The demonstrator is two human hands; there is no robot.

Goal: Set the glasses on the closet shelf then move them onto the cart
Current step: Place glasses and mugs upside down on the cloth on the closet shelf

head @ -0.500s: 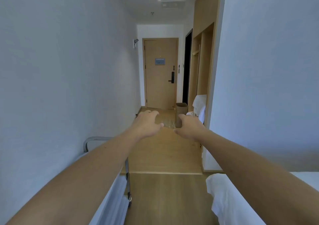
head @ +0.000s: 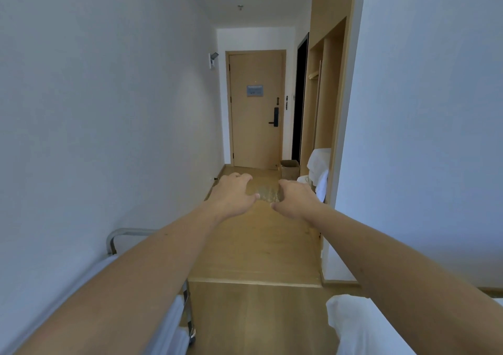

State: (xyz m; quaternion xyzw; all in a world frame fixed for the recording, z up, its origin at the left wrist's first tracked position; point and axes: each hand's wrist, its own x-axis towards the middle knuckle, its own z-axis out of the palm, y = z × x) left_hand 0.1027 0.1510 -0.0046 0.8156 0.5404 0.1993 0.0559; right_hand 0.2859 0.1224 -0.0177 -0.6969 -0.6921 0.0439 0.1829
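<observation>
Arms reach straight forward from the bottom corners of the view, both bare, meeting at mid-frame with the backs of the hands turned up. The left hand [head: 234,194] has its fingers curled down and its thumb pointing inward; the right hand [head: 295,198] mirrors it, thumb toward the left. Between the two, held at both ends, sit the glasses [head: 265,192]: clear ribbed glass that blends into the wooden floor [head: 258,245] behind, so how many there are cannot be told. Each hand grips its own side of the glass, fingertips hidden on the far side.

Below the left forearm lies the cart [head: 114,239], only its chrome handle and a rail showing, with white folded linen [head: 174,324] on it, mostly covered by the arm. Beyond and to the right of the right hand stands the open closet [head: 324,96], its shelf largely masked by white cloth [head: 318,164] and the wall edge. Straight beyond the hands is a closed door [head: 255,109], with a small bin [head: 290,168] near its foot. Under the right forearm a white bed corner [head: 353,324] is cut off by the frame.
</observation>
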